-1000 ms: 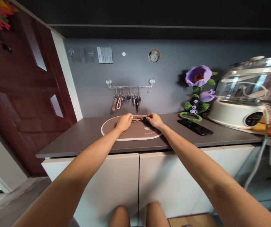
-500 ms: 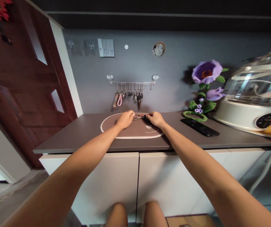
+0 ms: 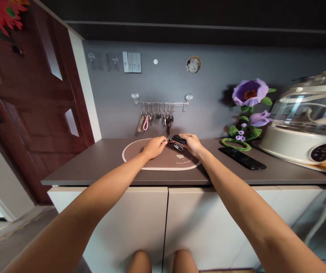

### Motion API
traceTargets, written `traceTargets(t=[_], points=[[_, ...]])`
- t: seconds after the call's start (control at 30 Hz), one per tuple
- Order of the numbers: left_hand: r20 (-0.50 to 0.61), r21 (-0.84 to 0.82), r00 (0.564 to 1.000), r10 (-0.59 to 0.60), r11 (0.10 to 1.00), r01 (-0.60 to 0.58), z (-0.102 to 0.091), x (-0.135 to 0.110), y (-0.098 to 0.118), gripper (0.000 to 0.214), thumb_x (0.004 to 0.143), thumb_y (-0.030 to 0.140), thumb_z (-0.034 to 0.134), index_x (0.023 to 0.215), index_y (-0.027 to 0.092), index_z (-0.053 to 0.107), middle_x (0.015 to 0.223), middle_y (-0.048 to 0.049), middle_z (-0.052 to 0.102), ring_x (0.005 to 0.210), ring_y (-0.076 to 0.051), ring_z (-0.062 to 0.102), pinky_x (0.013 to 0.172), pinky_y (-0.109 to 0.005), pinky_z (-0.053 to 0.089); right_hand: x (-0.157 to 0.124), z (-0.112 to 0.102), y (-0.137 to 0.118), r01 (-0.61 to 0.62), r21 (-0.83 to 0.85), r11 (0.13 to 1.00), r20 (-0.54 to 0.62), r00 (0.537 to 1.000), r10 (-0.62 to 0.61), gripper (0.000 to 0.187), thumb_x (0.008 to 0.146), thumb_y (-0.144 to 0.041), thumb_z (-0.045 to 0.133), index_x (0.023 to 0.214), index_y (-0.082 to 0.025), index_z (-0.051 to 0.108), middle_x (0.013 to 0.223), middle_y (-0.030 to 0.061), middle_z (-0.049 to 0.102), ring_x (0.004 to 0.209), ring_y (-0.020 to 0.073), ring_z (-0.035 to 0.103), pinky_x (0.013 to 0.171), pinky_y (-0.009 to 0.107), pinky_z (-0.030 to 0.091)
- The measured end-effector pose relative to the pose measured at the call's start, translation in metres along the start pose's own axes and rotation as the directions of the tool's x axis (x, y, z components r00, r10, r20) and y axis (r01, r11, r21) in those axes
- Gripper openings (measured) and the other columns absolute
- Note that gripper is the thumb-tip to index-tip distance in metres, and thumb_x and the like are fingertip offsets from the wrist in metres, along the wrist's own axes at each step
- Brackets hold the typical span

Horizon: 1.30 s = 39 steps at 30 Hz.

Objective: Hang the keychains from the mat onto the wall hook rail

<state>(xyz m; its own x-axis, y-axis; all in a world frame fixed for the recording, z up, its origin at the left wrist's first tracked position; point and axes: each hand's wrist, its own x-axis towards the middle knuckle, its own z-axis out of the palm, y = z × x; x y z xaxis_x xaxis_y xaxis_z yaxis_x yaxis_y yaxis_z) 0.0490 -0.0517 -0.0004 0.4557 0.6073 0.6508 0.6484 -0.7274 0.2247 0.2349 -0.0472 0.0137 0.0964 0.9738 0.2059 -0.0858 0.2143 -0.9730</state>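
Over an oval brown mat [image 3: 151,162] with a pale border, my two hands hold one bunch of keys between them. My right hand [image 3: 193,144] is closed on a black key fob [image 3: 179,139]. A second fob, dark with a silver edge [image 3: 177,146], hangs just below it. My left hand [image 3: 155,147] pinches the ring end of the bunch, and the fingertips hide most of what they grip. Behind the hands, several key sets [image 3: 159,117] hang from a clear hook rail [image 3: 163,103] on the grey wall.
A black phone [image 3: 242,158] lies on the countertop [image 3: 74,159] at right. Behind it stands a purple fabric flower [image 3: 250,93], and farther right a white appliance with a clear dome [image 3: 296,138]. A dark shelf [image 3: 180,19] overhangs the counter. A red-brown door [image 3: 38,113] is at left.
The keys have been lifted a little off the mat and turned, so the silver-edged fob now shows. My left hand has moved slightly right. The camera view has shifted a little.
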Motion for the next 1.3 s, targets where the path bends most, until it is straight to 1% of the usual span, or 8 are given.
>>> traceTargets(t=[0.13,0.3,0.47,0.57,0.8,0.93,1.1,1.3], points=[[0.005,0.006,1.000,0.028,1.000,-0.028,-0.001,0.001,0.003,0.026,0.085,0.029,0.038,0.089,0.018,0.062,0.087,-0.0056,0.063,0.081,-0.016,0.055,0.075,-0.026,0.040,-0.006,0.003,-0.004,-0.035,0.110,0.993,0.108,0.994,0.023,0.008,0.079,-0.014,0.050,0.078,-0.011,0.058,0.069,0.0065,0.064,0.058,0.0102,0.058,0.056,0.022,0.048],[-0.024,0.054,0.999,0.032,0.998,-0.030,0.000,0.001,0.005,0.029,0.084,0.032,0.041,0.089,0.018,0.066,0.081,-0.0060,0.061,0.075,-0.015,0.055,0.071,-0.026,0.040,-0.010,0.006,-0.004,-0.041,0.203,0.978,0.227,0.974,-0.006,0.009,0.079,-0.017,0.052,0.078,-0.011,0.059,0.071,0.0058,0.064,0.057,0.0086,0.057,0.057,0.020,0.049],[-0.119,0.129,0.992,-0.050,0.989,0.065,0.000,0.001,0.009,0.027,0.082,0.033,0.045,0.087,0.018,0.066,0.078,-0.0061,0.060,0.073,-0.016,0.055,0.068,-0.026,0.038,-0.016,0.011,-0.006,-0.041,0.250,0.967,0.288,0.957,-0.034,0.011,0.079,-0.017,0.053,0.079,-0.012,0.062,0.079,0.0053,0.065,0.066,0.0087,0.060,0.066,0.020,0.050],[-0.141,0.159,0.985,-0.095,0.980,0.118,-0.003,0.001,0.011,0.025,0.081,0.033,0.046,0.080,0.018,0.066,0.075,-0.0056,0.060,0.071,-0.016,0.054,0.069,-0.027,0.037,-0.020,0.013,-0.007,-0.014,0.231,0.973,0.324,0.944,-0.063,0.012,0.079,-0.018,0.052,0.083,-0.014,0.063,0.088,0.0056,0.065,0.072,0.0090,0.060,0.074,0.022,0.050],[-0.195,0.196,0.975,-0.108,0.970,0.147,-0.006,0.002,0.014,0.021,0.079,0.028,0.047,0.073,0.017,0.064,0.072,-0.0049,0.059,0.072,-0.016,0.053,0.072,-0.028,0.034,-0.020,0.014,-0.003,-0.041,0.307,0.951,0.420,0.902,-0.097,0.015,0.078,-0.018,0.053,0.088,-0.015,0.063,0.097,0.0053,0.064,0.082,0.0099,0.059,0.084,0.023,0.047],[-0.185,0.184,0.976,-0.116,0.971,0.150,-0.006,0.001,0.015,0.023,0.081,0.026,0.044,0.073,0.017,0.063,0.075,-0.0056,0.060,0.074,-0.016,0.053,0.073,-0.029,0.034,-0.020,0.014,-0.002,-0.045,0.312,0.949,0.439,0.893,-0.102,0.016,0.078,-0.021,0.054,0.091,-0.015,0.062,0.097,0.0055,0.064,0.084,0.0107,0.060,0.084,0.025,0.048],[-0.153,0.246,0.983,-0.100,0.960,0.136,-0.007,0.000,0.014,0.026,0.085,0.025,0.037,0.080,0.018,0.062,0.081,-0.0048,0.061,0.078,-0.015,0.054,0.074,-0.028,0.034,-0.018,0.012,-0.002,-0.042,0.339,0.940,0.427,0.897,-0.114,0.015,0.076,-0.018,0.057,0.089,-0.015,0.063,0.091,0.0053,0.066,0.080,0.0119,0.061,0.077,0.024,0.050],[-0.132,0.291,0.983,-0.124,0.944,0.158,-0.008,0.001,0.013,0.027,0.089,0.026,0.031,0.089,0.018,0.057,0.089,-0.0062,0.058,0.086,-0.017,0.053,0.076,-0.029,0.035,-0.012,0.008,0.000,-0.026,0.354,0.935,0.359,0.927,-0.110,0.015,0.076,-0.011,0.052,0.086,-0.012,0.064,0.082,0.0062,0.066,0.071,0.0113,0.061,0.067,0.021,0.051]])
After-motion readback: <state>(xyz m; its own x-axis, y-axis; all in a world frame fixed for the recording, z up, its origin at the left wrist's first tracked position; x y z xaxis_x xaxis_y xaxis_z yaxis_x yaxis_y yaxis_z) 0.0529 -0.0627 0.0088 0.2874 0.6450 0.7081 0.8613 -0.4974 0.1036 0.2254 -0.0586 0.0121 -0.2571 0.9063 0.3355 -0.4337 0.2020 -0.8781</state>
